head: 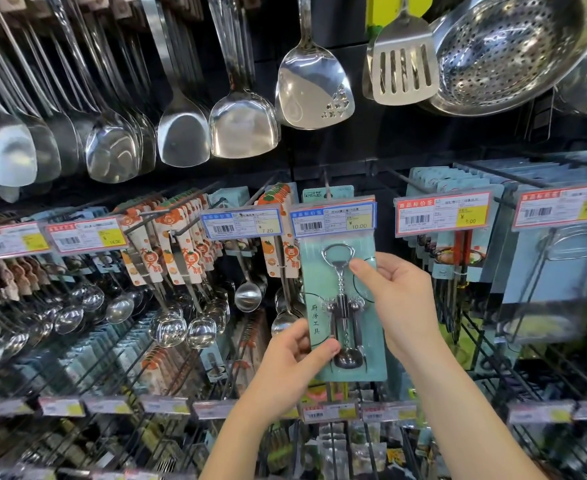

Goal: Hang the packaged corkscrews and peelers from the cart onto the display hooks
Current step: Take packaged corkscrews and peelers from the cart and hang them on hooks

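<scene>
Corkscrew pack (342, 306), top hidden behind the price tag (333, 220); possibly already threaded on the hook (327, 183) at 12 o'clock. Left hand (295, 362) pinches its 7 o'clock edge, right hand (399, 299) its 2 o'clock edge. Release remains; cart unseen.

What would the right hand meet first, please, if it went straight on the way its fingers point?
Probably the blue 10.00 price tag, up-left of the right hand holding the corkscrew pack; depth is unclear.
</scene>
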